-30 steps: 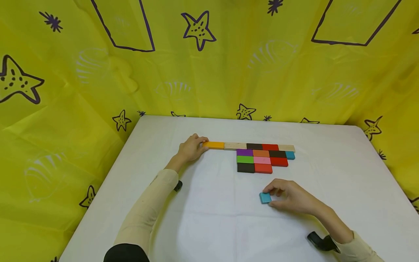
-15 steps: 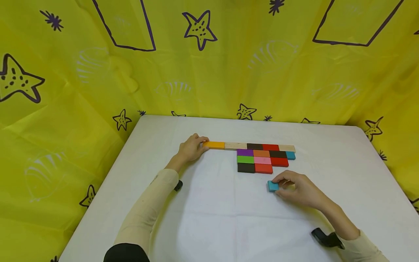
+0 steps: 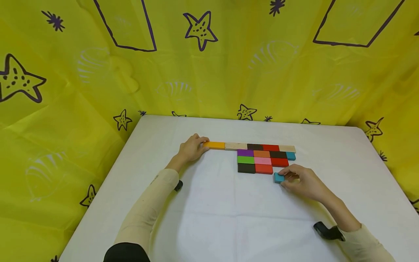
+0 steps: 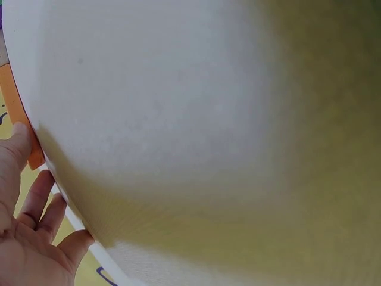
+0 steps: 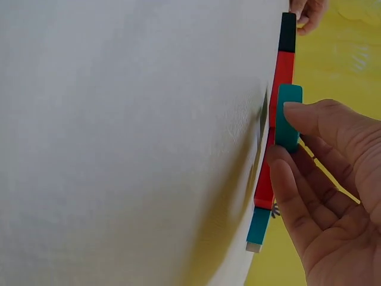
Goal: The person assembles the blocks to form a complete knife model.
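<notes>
In the head view my left hand pinches the left end of an orange-yellow wooden block, which ends the far row. Its thumb lies against that block in the left wrist view. My right hand holds a small blue block between thumb and fingers, just in front of the arranged blocks. In the right wrist view this blue block hides part of the red blocks behind it. A red block and another red one lie nearest to it.
Behind the right hand, coloured blocks lie edge to edge in rows: purple, green, pink, black and a small blue one. Plain wood blocks sit in the far row. Yellow patterned cloth surrounds the white table.
My right hand has carried the small blue block away from me and rightward, up close to the arranged blocks. The left hand stays at the orange-yellow block.
</notes>
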Demonstrator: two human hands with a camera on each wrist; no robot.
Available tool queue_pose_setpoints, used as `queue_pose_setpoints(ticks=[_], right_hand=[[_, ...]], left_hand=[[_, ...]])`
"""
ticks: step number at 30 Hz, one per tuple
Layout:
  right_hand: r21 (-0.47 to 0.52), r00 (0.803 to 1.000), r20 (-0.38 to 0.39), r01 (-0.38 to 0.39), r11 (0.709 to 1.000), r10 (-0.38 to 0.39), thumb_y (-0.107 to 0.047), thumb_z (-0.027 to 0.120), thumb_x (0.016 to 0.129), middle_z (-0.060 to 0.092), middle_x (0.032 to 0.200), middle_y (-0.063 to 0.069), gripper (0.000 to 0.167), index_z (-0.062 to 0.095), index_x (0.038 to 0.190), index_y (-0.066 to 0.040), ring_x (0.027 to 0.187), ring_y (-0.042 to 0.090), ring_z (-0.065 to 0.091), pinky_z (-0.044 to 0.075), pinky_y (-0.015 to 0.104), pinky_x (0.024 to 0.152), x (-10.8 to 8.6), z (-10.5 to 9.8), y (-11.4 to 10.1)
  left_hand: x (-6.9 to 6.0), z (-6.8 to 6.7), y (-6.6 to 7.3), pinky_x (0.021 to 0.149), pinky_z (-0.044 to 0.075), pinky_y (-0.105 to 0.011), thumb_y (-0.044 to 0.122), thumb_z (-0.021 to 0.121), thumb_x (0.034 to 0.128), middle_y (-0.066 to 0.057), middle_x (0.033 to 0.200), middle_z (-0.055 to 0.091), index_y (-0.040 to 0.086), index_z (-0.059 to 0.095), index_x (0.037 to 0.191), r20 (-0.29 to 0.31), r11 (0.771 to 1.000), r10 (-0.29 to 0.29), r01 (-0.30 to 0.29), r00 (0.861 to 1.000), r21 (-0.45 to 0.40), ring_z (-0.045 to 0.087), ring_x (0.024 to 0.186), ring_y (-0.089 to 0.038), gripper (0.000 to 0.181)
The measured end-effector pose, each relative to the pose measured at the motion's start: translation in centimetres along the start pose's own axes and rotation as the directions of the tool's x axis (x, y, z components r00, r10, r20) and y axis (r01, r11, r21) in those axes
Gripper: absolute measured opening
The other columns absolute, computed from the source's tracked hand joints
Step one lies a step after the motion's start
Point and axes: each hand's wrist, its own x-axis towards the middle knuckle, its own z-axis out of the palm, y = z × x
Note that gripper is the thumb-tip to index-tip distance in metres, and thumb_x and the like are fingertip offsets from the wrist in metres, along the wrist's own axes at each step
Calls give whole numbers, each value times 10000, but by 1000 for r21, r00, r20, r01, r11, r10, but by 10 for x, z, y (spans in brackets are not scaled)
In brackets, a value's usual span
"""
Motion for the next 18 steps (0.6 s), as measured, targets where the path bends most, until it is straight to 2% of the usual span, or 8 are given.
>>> queue_pose_setpoints(ticks=[12,18], right_hand=[[-41,998,15,-60,997,61,-28,831,835,703,1040,73,282,716,1093,-19,879,193,611,540,221,758,14,0,6],[-53,998,-2,-61,997,61,-23,827,839,698,1029,84,281,711,1094,-1,889,210,611,541,223,765,18,2,6]], left_hand=[[1,1,-1,705,405,-356,400,609,1031,-46,1035,515,257,615,1368,0,1000,-4,4,1000,-3,497,880,-199,366],[1,1,-2,692,399,-347,403,609,1030,-45,1024,511,259,615,1365,0,1000,0,0,1000,-3,495,871,-197,365]])
